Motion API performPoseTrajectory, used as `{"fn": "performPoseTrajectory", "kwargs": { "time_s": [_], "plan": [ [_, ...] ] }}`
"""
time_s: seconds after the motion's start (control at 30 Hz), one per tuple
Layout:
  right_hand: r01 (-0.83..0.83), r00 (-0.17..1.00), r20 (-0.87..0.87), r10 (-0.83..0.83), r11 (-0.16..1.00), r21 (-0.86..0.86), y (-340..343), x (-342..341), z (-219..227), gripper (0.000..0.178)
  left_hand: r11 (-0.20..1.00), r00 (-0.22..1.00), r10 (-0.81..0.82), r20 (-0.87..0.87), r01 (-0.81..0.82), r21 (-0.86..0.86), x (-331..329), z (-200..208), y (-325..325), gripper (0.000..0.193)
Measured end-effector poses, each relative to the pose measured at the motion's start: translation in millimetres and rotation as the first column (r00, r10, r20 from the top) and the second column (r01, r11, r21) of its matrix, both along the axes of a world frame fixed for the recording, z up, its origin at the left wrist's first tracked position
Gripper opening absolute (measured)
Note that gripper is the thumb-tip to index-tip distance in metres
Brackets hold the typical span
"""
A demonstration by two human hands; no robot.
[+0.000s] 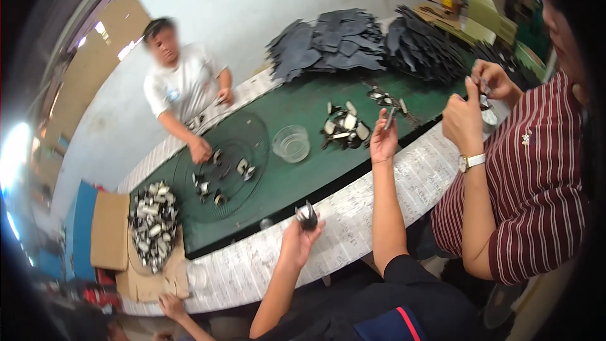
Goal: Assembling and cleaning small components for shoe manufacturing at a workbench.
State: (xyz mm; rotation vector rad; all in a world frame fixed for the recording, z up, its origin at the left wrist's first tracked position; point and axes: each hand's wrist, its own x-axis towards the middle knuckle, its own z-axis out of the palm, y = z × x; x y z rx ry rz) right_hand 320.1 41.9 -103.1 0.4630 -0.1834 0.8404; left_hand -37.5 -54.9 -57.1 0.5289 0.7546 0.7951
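My left hand [295, 245] is closed around a small black part with a pale face and pointed prongs [307, 217], above the near ledge. My right hand [382, 141] is raised over the green belt, its fingers closed on a small, thin, greyish piece [389, 117] whose kind I cannot make out. Just left of that hand, a pile of black-and-white parts [344, 127] lies on the belt. A few similar parts [382, 97] sit a little farther back. A clear plastic bowl [291, 144] stands left of the pile.
A round wire fan guard [221, 167] holds scattered parts; a person in white [183, 79] reaches over it. Black sheet pieces [328, 44] are stacked at the back. A carton [108, 230] and a parts heap [153, 227] stand left. A striped-shirt co-worker [530, 183] works close right.
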Motion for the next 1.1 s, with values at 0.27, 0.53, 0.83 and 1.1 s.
{"fn": "performPoseTrajectory", "kwargs": {
  "time_s": [0.27, 0.53, 0.83, 1.1],
  "plan": [
    [-0.009, 0.805, 0.491, 0.334, 0.834, -0.552, -84.2, -160.4, 55.3, 0.018, 0.971, 0.957, 0.239, -0.162, -0.234, 0.053, -120.2, -12.2, -104.3, 0.023],
    [0.392, 0.236, 0.902, 0.363, 0.813, -0.430, -209.8, -260.6, 121.5, 0.024, 0.945, 0.987, 0.122, -0.107, -0.082, 0.318, -140.3, 25.0, -91.3, 0.020],
    [0.676, -0.449, 0.889, 0.092, 0.685, 0.271, -252.5, -292.3, 143.6, 0.027, 0.922, 1.000, 0.003, -0.011, 0.002, 0.387, -137.2, 45.4, -100.8, 0.027],
    [0.656, -0.505, 0.862, 0.046, 0.669, 0.349, -249.7, -295.1, 132.9, 0.031, 0.915, 0.999, -0.025, -0.034, 0.037, 0.402, -127.8, 41.9, -99.4, 0.029]
  ]
}}
